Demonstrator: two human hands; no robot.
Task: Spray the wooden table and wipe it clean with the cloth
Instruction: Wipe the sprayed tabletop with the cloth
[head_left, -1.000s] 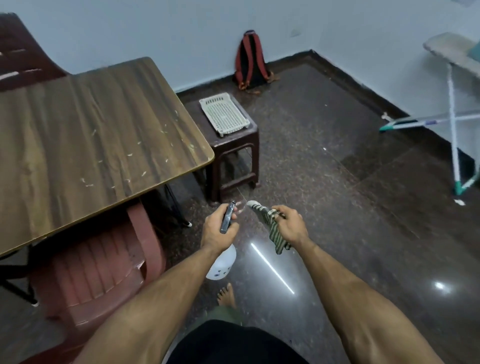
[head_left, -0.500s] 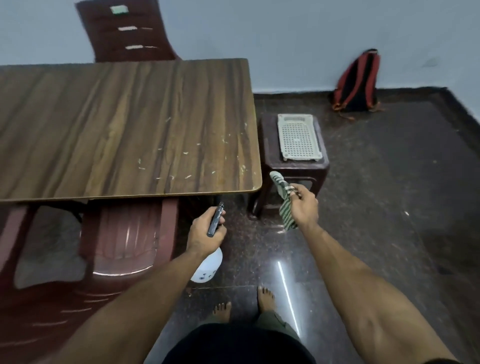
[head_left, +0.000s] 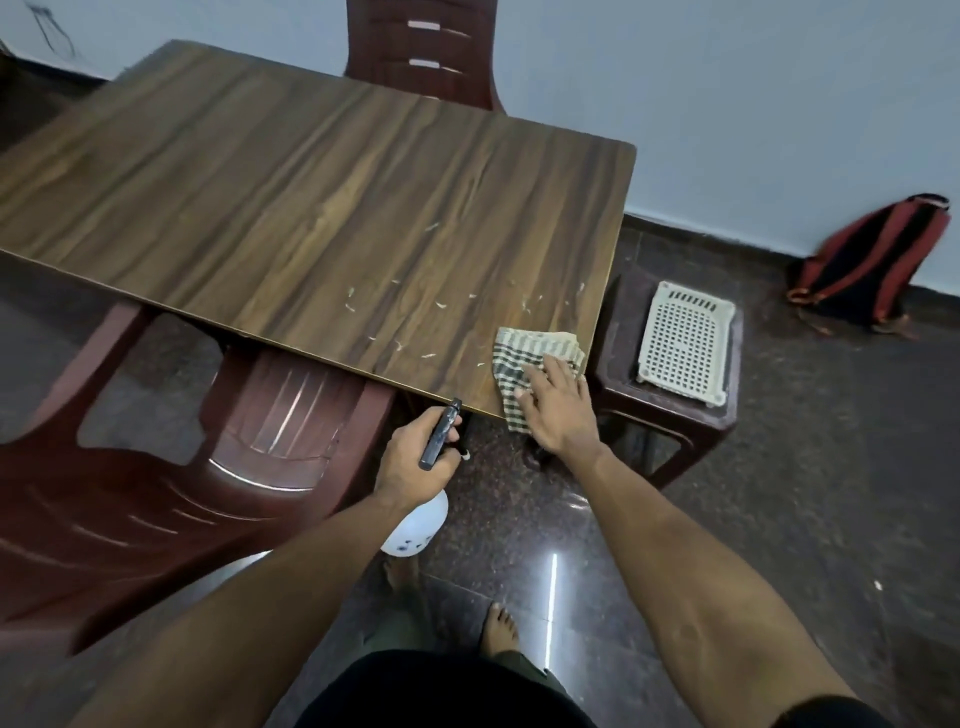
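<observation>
At the table's near right corner: I see both of my hands working just in front of me.
Right hand (head_left: 558, 410): flat, fingers spread and straight, pressing the cloth (head_left: 524, 358) onto the table (head_left: 311, 208); one end of the cloth hangs over the near edge.
Left hand (head_left: 415, 460): curled round the neck of the spray bottle (head_left: 418, 525), held just below and in front of the table edge; its dark nozzle (head_left: 440, 434) points up toward the table, its white body hangs under my wrist.
Table top: small pale crumbs (head_left: 431, 301) lie scattered left of and beyond the cloth.
Chairs: a maroon chair (head_left: 156, 493) is tucked under the near side, another (head_left: 426, 52) stands at the far side.
Right of the table: a dark stool (head_left: 670, 415) carries a white perforated tray (head_left: 685, 343).
By the wall: a red and black backpack (head_left: 872, 265) sits on the dark floor (head_left: 805, 493).
</observation>
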